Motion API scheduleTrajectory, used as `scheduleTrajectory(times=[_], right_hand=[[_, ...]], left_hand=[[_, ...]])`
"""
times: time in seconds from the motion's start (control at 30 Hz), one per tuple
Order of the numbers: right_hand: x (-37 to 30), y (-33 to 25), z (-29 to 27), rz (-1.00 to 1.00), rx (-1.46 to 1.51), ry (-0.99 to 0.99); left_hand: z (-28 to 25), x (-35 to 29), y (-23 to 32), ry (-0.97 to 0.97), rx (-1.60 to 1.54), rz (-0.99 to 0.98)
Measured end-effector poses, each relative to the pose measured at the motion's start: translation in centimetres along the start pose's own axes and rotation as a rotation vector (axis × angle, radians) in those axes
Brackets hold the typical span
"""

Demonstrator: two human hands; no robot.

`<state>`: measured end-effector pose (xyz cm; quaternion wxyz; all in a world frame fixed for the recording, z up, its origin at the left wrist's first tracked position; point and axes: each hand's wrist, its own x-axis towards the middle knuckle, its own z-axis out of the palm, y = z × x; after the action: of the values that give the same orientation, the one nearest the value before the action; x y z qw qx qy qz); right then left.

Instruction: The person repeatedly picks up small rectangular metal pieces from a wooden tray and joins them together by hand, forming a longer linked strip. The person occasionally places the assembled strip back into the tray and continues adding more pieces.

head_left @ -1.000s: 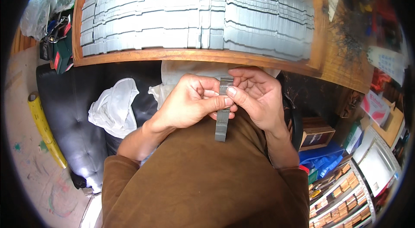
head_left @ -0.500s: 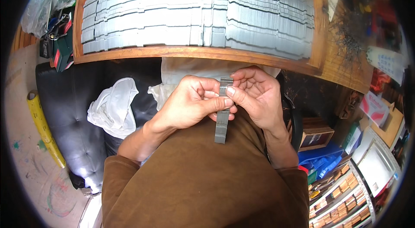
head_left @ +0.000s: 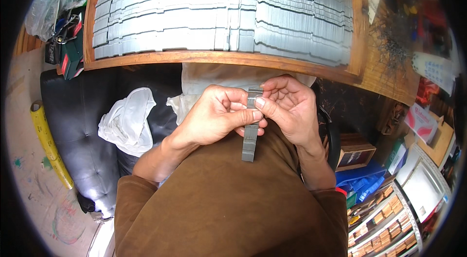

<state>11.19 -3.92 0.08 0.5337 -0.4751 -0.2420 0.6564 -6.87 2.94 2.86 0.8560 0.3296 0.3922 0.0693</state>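
Both my hands meet in front of my chest, below a wooden tray. My left hand (head_left: pixel 216 116) and my right hand (head_left: pixel 287 108) pinch a narrow grey metal strip (head_left: pixel 250 140) that stands upright between them, its lower end hanging over my brown shirt. My thumbs press on its upper part. The wooden tray (head_left: pixel 146 57) above holds several long rows of similar grey metal strips (head_left: pixel 219 9) stacked on edge.
A white cloth (head_left: pixel 127 120) lies on a black padded seat (head_left: pixel 78 125) at my left. A yellow roll (head_left: pixel 46 142) lies on the floor. Tools (head_left: pixel 65 45) sit at the tray's left end. Boxes and shelves (head_left: pixel 384 208) crowd the right.
Both hands stay on the strip at nearly the same spot; the fingers have shifted only slightly along it.
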Motion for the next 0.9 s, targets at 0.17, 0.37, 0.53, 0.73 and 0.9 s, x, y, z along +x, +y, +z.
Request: scheduleTrajectory(times=[0.17,0.37,0.53,0.73,0.9], right_hand=[[0.03,0.13,-0.07,-0.010,-0.012,0.002],[-0.06,-0.04,0.00,-0.006,-0.003,0.006],[-0.04,0.12,0.01,-0.027,0.002,0.011],[-0.04,0.03,0.03,-0.030,-0.003,-0.013],[0.00,-0.09,0.24,-0.020,0.026,-0.013]], left_hand=[[0.05,-0.05,-0.04,0.006,-0.004,0.001],[0.11,-0.03,-0.16,0.010,-0.018,0.002],[0.09,-0.06,-0.06,0.007,-0.012,0.002],[-0.10,-0.10,-0.09,-0.002,0.020,0.018],[-0.07,-0.11,-0.10,-0.006,0.014,0.023]])
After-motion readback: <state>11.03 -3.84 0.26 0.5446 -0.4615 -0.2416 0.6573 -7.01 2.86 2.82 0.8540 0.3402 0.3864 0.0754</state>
